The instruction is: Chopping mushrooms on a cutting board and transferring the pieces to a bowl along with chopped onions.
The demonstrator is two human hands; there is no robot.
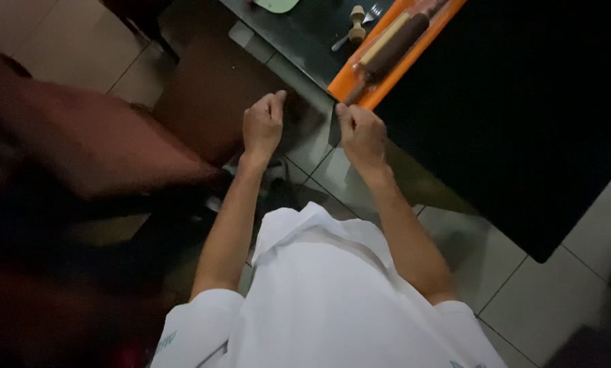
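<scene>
Head view, surface: a dark table [523, 123] fills the upper right, its near corner pointing toward your body; pale tiled floor [557, 293] lies below it.
Head view, left hand: your left hand [263, 125] hovers off the table's left edge, over the floor, fingers curled loosely inward; you grasp nothing that can be made out.
Head view, right hand: your right hand [362, 131] is closed in a loose fist just at the table's left edge, thumb side up, close to the near end of the orange board [387, 78]; whether it touches the board or pinches something small cannot be told.
Head view, orange board: lies slantwise along the table's left edge, running up toward the far edge.
Head view, rolling pin [390, 49]: dark body with a pale strip, lying lengthwise on the orange board, its near handle pointing at your right hand.
Head view, wooden stamp [356, 24]: small, upright, on the table left of the board.
Head view, fork [360, 24]: metal, lying beside the wooden stamp, partly hidden.
Head view, clothing: white garment [333, 300] with short sleeves, bottom centre.
Head view, left side: dim reddish-brown shape [94, 150], too dark to identify.
</scene>
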